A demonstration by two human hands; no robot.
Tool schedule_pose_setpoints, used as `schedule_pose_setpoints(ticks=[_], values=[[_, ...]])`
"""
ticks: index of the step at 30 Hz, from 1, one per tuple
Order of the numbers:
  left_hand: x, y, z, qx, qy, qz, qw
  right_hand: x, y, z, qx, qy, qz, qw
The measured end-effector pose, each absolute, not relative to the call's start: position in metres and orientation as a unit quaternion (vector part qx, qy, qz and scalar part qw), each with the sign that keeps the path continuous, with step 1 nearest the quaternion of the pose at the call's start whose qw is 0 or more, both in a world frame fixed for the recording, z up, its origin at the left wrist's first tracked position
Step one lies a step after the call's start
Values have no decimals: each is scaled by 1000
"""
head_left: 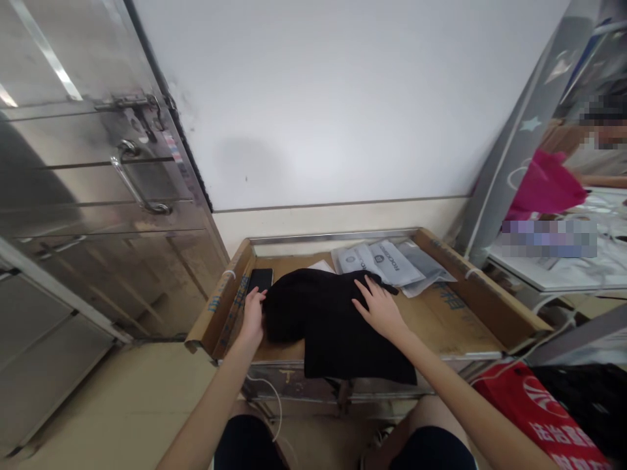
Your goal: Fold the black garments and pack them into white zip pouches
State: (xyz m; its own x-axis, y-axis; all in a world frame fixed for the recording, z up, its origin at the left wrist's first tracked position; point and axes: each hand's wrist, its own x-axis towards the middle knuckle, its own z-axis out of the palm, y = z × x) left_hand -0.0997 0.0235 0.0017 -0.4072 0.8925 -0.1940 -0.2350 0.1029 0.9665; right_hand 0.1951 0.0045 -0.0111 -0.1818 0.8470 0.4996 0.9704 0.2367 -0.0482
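A black garment (pixel 323 320) lies on a cardboard-lined table (pixel 450 320), and its lower part hangs over the front edge. My right hand (pixel 379 305) rests flat on the garment's upper right part with the fingers spread. My left hand (pixel 253 312) touches the garment's left edge, its fingers lying along the cloth. A black phone (pixel 259 280) lies just beyond my left hand.
Several grey plastic mailer bags (pixel 386 262) are stacked at the table's back. A steel cabinet door (pixel 88 196) stands on the left. A red bag (pixel 539 411) sits low right. Another person with a pink bag (pixel 543 186) is at the far right.
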Motion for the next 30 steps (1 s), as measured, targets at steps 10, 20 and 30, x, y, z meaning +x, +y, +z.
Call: schedule_pose_setpoints(ticks=[10,20,30], values=[[-71,15,44,311,536,595,511,95,-13,-8,-530,-826,1,190],[-6,22,13,540,430,455,563,209,-9,33,-597,-751,-194,207],[-31,88,27,633,528,438,357,223,23,48,-591,-771,-186,150]])
